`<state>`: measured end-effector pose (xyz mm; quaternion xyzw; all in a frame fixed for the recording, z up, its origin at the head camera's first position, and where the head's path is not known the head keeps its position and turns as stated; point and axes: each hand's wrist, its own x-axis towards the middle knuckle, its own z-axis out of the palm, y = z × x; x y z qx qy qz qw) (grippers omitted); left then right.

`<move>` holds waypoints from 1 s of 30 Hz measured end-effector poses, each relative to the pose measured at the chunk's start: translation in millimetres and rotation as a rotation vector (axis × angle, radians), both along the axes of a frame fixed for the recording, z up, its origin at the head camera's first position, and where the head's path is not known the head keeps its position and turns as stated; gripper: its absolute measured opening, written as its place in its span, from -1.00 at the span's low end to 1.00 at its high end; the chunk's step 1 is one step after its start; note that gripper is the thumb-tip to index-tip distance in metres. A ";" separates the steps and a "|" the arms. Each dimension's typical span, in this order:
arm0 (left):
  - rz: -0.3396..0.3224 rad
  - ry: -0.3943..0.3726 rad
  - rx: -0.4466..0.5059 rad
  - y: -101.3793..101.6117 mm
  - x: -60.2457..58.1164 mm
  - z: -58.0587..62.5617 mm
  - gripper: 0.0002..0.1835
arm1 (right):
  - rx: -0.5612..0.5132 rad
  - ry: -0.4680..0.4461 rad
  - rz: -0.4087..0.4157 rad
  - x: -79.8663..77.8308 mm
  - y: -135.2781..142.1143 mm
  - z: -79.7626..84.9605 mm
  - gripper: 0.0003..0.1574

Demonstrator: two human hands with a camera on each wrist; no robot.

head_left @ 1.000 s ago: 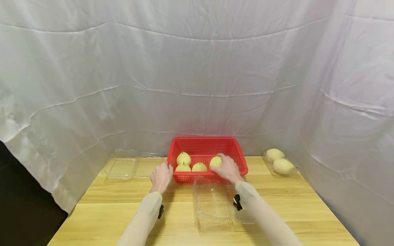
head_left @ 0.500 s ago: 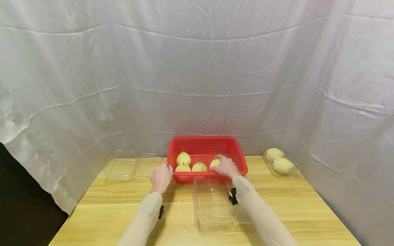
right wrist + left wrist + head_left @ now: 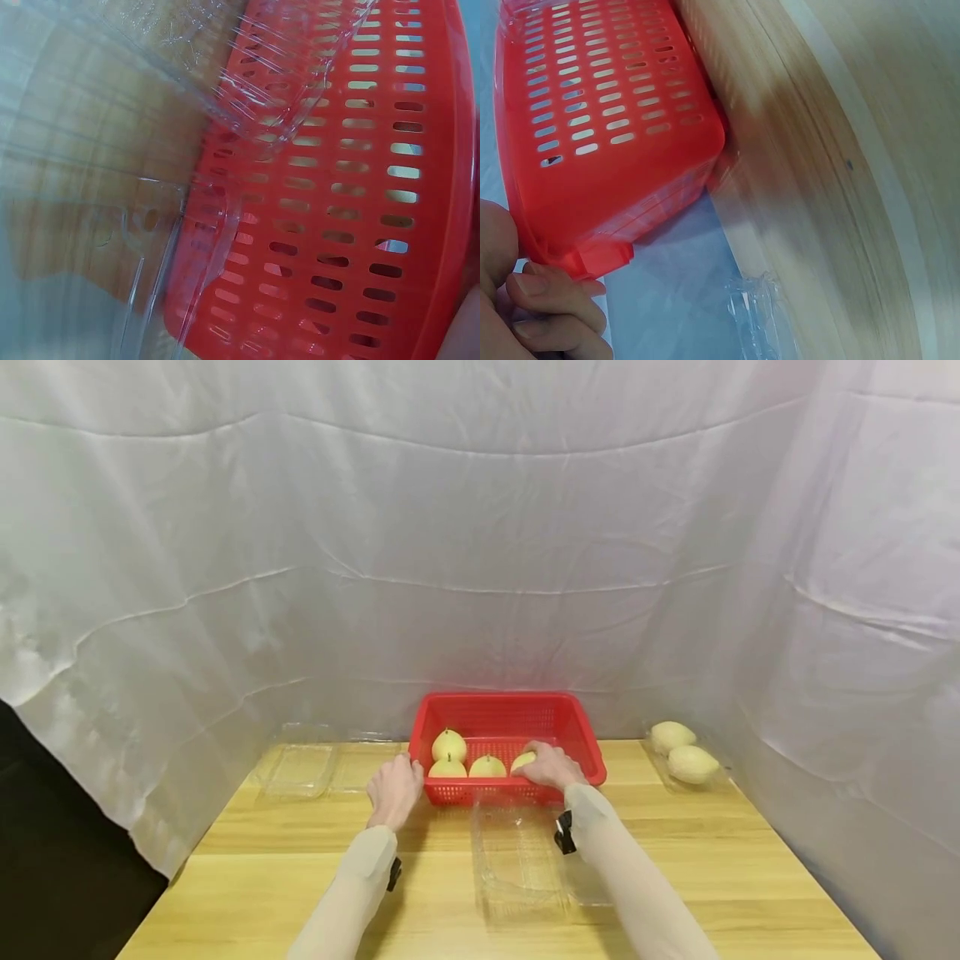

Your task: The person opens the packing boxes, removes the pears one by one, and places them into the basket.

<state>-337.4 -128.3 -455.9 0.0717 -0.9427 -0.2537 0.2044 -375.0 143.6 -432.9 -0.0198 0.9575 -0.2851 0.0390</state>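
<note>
A red plastic basket (image 3: 498,699) stands at the back middle of the table, its perforated wall also large in both wrist views. My left hand (image 3: 396,789) grips its left end; in the left wrist view, the fingers (image 3: 559,300) curl under the rim. Over the front rim reaches my right hand (image 3: 555,767), holding a yellow pear (image 3: 522,760) low inside the basket, thumb at front and fingers behind. More pears (image 3: 487,767) with stems sit to its left. In the right wrist view the basket wall hides this pear and most of the hand.
An opened clear plastic clamshell (image 3: 517,860) lies before the basket, partly under my right forearm. Another opened clamshell (image 3: 300,768) is at back left. At back right, a clear container holds two pale yellow fruits (image 3: 692,764). White curtain (image 3: 480,527) surrounds the wooden table (image 3: 300,893).
My right hand has lowered slightly with the pear, which now sits deeper in the basket and shows less above the fingers. The left hand keeps its hold on the basket.
</note>
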 end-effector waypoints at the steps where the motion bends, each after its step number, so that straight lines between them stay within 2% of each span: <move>1: 0.002 0.003 0.001 0.2 0.0 -0.1 -0.74 | -0.002 -0.007 0.003 -0.3 0.1 0.0 -0.25; 10: -0.010 0.011 0.012 0.3 1.7 3.3 -0.73 | 0.042 -0.025 0.056 -8.7 -0.9 1.9 -0.31; 14: -0.009 0.011 0.007 0.9 1.8 3.3 -0.73 | 0.024 -0.065 0.060 -12.1 -1.5 0.4 -0.34; 18: -0.003 0.005 -0.002 0.6 1.5 2.7 -0.73 | -0.017 -0.106 0.039 -16.6 -2.2 -2.1 -0.26; 22: 0.002 -0.005 -0.012 0.7 1.6 2.7 -0.73 | -0.024 -0.082 0.065 -17.6 -1.6 -4.5 -0.29; 27: -0.005 -0.011 -0.007 1.2 1.7 3.6 -0.73 | 0.018 0.006 0.135 -15.4 -0.1 -3.6 -0.42; 30: 0.001 -0.003 -0.005 0.7 1.6 3.6 -0.73 | 0.001 0.005 0.137 -13.2 0.4 -1.1 -0.44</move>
